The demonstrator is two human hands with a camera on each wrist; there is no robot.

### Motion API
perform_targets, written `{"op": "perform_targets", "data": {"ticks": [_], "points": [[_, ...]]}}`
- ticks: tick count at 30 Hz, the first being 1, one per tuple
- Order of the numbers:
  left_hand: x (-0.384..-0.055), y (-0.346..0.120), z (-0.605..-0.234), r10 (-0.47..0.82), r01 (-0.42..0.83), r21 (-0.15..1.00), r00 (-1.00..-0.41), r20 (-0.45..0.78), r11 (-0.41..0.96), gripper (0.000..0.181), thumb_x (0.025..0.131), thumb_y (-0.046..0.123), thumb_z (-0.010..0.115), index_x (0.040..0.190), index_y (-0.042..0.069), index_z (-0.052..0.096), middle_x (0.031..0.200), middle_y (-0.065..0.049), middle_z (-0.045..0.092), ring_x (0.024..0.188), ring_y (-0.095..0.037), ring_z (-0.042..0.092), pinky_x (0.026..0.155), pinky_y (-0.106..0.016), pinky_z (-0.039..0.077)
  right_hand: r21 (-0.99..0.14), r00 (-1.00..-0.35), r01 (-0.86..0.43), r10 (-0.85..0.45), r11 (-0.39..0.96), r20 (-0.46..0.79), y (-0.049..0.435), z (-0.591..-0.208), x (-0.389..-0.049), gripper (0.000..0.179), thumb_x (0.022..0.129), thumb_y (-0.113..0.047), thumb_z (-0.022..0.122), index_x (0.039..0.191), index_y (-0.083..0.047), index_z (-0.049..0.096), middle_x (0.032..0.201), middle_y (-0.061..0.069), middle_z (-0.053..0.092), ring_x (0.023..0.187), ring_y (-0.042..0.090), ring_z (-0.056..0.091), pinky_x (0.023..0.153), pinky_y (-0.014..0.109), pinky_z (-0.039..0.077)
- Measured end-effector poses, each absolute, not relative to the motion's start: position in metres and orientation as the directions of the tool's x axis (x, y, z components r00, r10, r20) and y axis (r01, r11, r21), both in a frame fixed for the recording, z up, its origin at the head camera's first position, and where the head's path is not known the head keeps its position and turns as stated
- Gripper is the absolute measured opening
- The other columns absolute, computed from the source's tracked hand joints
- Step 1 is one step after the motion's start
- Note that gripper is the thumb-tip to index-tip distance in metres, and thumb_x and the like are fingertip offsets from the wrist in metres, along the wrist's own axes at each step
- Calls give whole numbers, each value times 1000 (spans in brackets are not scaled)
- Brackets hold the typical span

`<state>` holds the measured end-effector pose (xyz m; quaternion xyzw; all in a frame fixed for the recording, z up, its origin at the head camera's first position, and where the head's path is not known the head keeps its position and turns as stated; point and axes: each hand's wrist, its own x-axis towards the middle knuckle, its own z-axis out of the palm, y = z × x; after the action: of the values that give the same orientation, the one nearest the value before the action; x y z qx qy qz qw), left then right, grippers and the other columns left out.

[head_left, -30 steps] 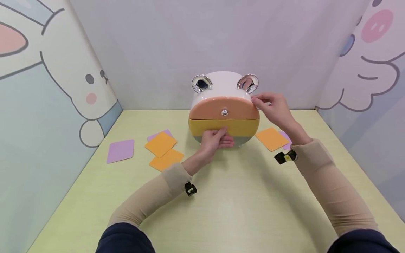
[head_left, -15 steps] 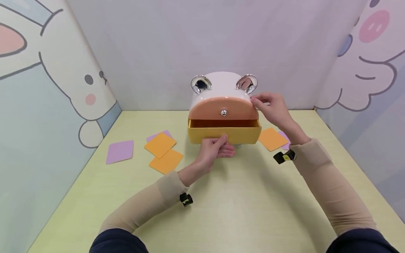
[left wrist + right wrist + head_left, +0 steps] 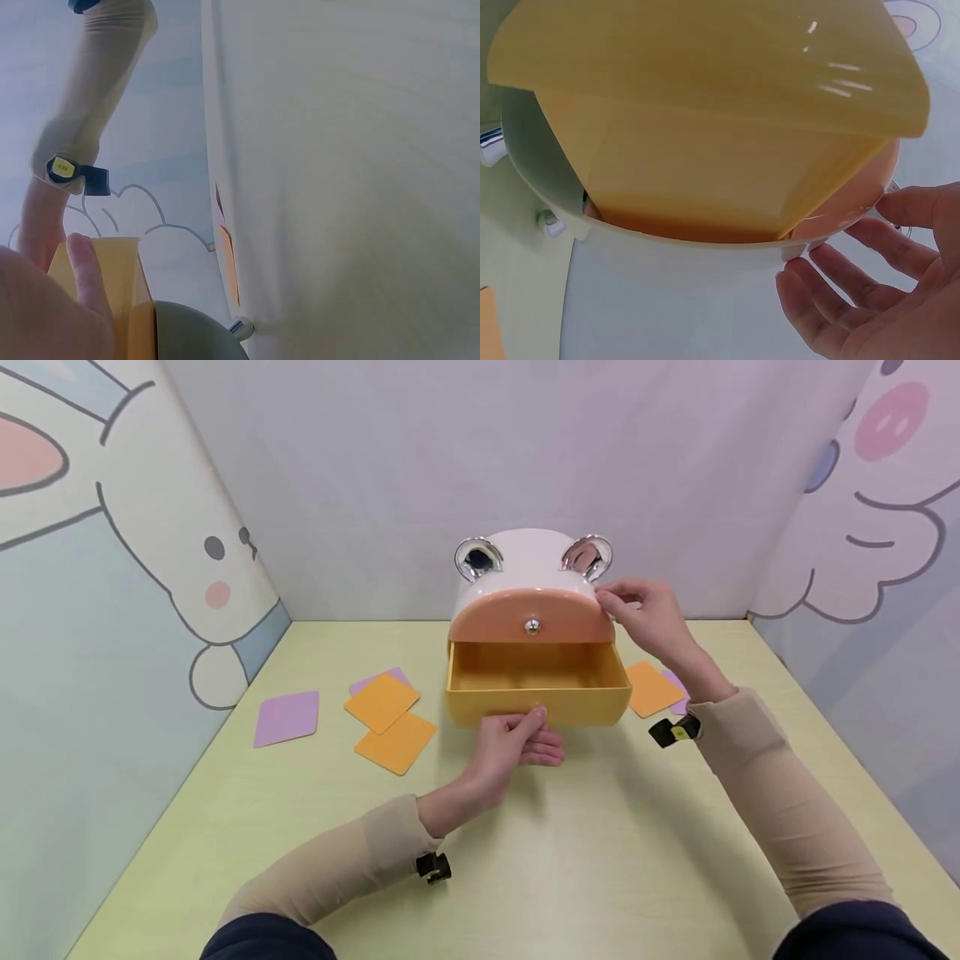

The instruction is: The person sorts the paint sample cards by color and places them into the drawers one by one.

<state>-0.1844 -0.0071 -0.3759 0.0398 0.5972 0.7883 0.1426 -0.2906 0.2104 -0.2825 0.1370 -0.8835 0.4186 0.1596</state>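
Observation:
A rounded white storage box (image 3: 525, 556) with silver ears stands at the back of the table. Its peach upper drawer (image 3: 491, 625) is closed, with a silver knob. Below it, the yellow drawer (image 3: 588, 707) stands pulled out, its inside bare. My left hand (image 3: 498, 760) grips the yellow drawer at the middle of its front, thumb uppermost; any knob there is hidden by the hand. My right hand (image 3: 651, 620) holds the box's upper right edge, and in the right wrist view its thumb and fingers (image 3: 904, 251) lie on either side of the rim.
Left of the box lie a lone purple card (image 3: 287, 718) and two orange cards (image 3: 396, 743) overlapping another purple one. To the right, an orange card (image 3: 654, 691) partly covers a purple card (image 3: 677, 687). Walls with cartoon animals border the table (image 3: 600, 860).
The yellow drawer has slid out from closed toward me, and my left hand has come nearer and lower with it. My right hand has kept its place on the box.

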Motion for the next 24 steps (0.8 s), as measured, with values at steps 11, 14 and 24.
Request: {"op": "perform_targets", "data": {"ticks": [11, 14, 24], "points": [[-164, -8, -375, 280, -192, 946, -953, -117, -259, 33, 96, 27, 60, 94, -6, 64, 91, -31, 69, 64, -21, 72, 70, -41, 60, -693, -909, -382, -113, 611, 401, 210, -283, -291, 34, 96, -31, 58, 112, -4, 71, 104, 18, 69, 87, 8, 55, 69, 10, 46], [-160, -9, -375, 285, -196, 945, -951, -118, -262, 33, 96, 26, 60, 94, -7, 65, 89, -29, 70, 64, -21, 72, 70, -40, 60, -693, -909, -383, -113, 611, 402, 210, -283, -291, 33, 96, -31, 58, 111, -4, 71, 103, 18, 69, 86, 7, 55, 68, 9, 47], [-149, -12, -375, 300, -215, 940, -945, -132, -263, 32, 96, 25, 60, 96, -8, 64, 91, -31, 69, 64, -20, 71, 70, -41, 60, -689, -917, -356, -92, 631, 389, 211, -282, -289, 33, 96, -31, 57, 113, -7, 71, 108, 17, 70, 89, 11, 58, 70, 12, 45]]}}
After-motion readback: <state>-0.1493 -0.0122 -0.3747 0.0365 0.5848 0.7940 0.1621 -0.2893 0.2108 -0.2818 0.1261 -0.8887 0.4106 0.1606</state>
